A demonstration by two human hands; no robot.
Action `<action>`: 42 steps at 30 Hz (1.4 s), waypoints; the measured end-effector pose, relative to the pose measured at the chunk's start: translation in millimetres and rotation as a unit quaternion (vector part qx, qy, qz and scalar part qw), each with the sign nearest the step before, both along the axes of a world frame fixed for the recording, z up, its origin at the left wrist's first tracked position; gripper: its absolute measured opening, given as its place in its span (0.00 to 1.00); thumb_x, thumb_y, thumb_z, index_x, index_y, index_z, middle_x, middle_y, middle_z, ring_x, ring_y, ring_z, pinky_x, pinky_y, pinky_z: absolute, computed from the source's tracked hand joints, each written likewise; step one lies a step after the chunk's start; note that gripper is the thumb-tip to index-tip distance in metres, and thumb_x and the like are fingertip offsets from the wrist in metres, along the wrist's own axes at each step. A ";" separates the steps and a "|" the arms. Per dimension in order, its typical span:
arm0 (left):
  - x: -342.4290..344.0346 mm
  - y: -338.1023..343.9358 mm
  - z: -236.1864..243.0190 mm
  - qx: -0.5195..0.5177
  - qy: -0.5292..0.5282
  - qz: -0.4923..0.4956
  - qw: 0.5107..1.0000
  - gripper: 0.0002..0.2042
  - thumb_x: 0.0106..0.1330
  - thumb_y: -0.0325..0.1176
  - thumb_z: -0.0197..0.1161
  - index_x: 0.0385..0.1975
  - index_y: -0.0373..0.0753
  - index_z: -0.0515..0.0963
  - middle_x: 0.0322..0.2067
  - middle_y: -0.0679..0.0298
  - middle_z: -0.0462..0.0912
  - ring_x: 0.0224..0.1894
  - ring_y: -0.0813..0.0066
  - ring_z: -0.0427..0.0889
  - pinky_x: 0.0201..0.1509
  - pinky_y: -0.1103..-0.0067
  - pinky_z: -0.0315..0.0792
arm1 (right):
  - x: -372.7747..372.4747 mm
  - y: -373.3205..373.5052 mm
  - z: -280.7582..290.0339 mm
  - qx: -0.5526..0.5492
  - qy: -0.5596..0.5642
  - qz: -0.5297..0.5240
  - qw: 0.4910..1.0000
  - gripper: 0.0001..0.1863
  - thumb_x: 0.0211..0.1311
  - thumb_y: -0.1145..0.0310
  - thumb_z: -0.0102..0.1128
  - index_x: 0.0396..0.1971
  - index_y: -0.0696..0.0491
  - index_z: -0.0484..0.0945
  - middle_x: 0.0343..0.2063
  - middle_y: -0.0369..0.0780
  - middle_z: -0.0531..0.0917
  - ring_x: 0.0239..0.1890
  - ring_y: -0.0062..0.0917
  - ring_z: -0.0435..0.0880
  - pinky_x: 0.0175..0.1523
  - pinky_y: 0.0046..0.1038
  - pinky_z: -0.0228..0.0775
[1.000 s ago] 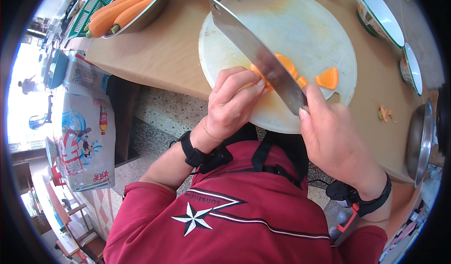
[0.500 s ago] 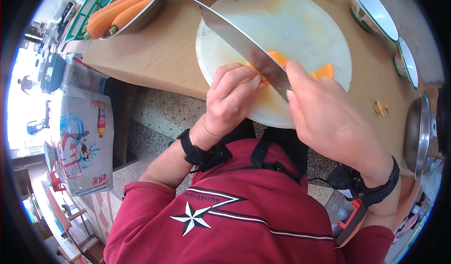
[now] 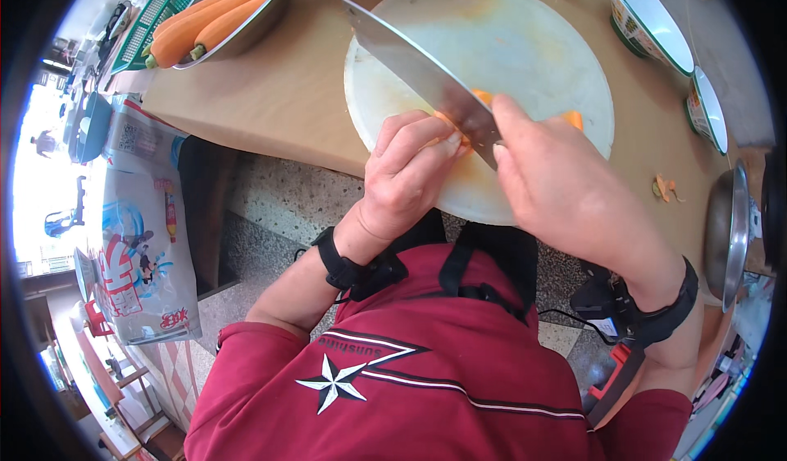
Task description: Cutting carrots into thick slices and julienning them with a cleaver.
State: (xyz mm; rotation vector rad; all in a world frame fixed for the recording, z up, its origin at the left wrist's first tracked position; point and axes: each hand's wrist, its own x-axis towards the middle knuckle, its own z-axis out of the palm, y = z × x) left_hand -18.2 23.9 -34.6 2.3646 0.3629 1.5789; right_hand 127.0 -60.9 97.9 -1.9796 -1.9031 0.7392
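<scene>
A round, pale cutting board [image 3: 525,43] with faint orange stains lies in front of me. My right hand [image 3: 566,174] is closed around the handle end of a broad cleaver [image 3: 418,67], its blade slanting up to the left across the board. My left hand [image 3: 410,164], fingers bent, presses an orange carrot piece [image 3: 445,120] to the board against the blade; most of that piece is hidden by fingers and steel. Past the blade shows a bit of cut carrot [image 3: 483,96]. Another carrot chunk [image 3: 574,120] lies partly behind my right hand.
At upper left a metal bowl [image 3: 275,20] holds whole carrots [image 3: 217,22], beside a green basket [image 3: 152,30]. White bowls with green rims [image 3: 652,18] [image 3: 707,108] stand at right. Peel scraps [image 3: 666,188] and a steel basin [image 3: 728,235] are near the right edge.
My right hand and the cleaver's handle end have shifted slightly up and left, and the hand covers more of the right-hand carrot chunk. My left hand keeps its hold.
</scene>
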 end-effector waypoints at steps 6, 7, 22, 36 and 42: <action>-3.7 0.8 1.6 0.002 0.012 -0.006 1.000 0.13 0.45 0.14 0.70 0.32 0.31 0.79 0.39 0.57 0.80 0.40 0.60 0.79 0.41 0.74 0.75 | -4.1 7.2 -8.3 0.029 0.003 0.015 0.999 0.08 0.63 0.75 0.48 0.37 0.64 0.65 0.21 0.57 0.76 0.28 0.55 0.76 0.33 0.48 0.65; -2.2 1.8 1.8 0.003 0.012 -0.006 1.000 0.13 0.45 0.14 0.70 0.32 0.31 0.79 0.39 0.57 0.80 0.40 0.60 0.79 0.41 0.74 0.75 | -5.2 9.3 -8.5 0.011 -0.004 0.016 1.000 0.08 0.63 0.75 0.48 0.37 0.64 0.65 0.21 0.58 0.77 0.28 0.55 0.77 0.33 0.48 0.65; -1.4 4.0 1.5 0.025 0.014 0.002 1.000 0.13 0.43 0.18 0.70 0.31 0.33 0.79 0.38 0.59 0.79 0.39 0.59 0.78 0.40 0.72 0.75 | -1.0 34.6 -33.5 0.018 -0.016 0.061 0.998 0.09 0.57 0.76 0.52 0.36 0.65 0.69 0.29 0.58 0.80 0.36 0.50 0.82 0.41 0.43 0.73; -4.4 2.2 1.7 0.008 0.016 -0.006 1.000 0.12 0.48 0.17 0.71 0.32 0.33 0.79 0.40 0.56 0.80 0.42 0.60 0.79 0.43 0.73 0.75 | 30.2 -9.2 -22.2 0.088 0.057 -0.078 0.991 0.09 0.63 0.73 0.49 0.37 0.64 0.67 0.20 0.53 0.74 0.25 0.50 0.75 0.31 0.41 0.64; -5.2 3.0 2.2 0.018 0.018 0.000 1.000 0.13 0.46 0.16 0.71 0.32 0.33 0.79 0.40 0.56 0.79 0.41 0.60 0.79 0.42 0.73 0.75 | 20.3 -44.0 -9.2 0.078 0.084 -0.060 0.992 0.08 0.64 0.74 0.50 0.38 0.62 0.67 0.17 0.51 0.74 0.22 0.48 0.76 0.27 0.40 0.63</action>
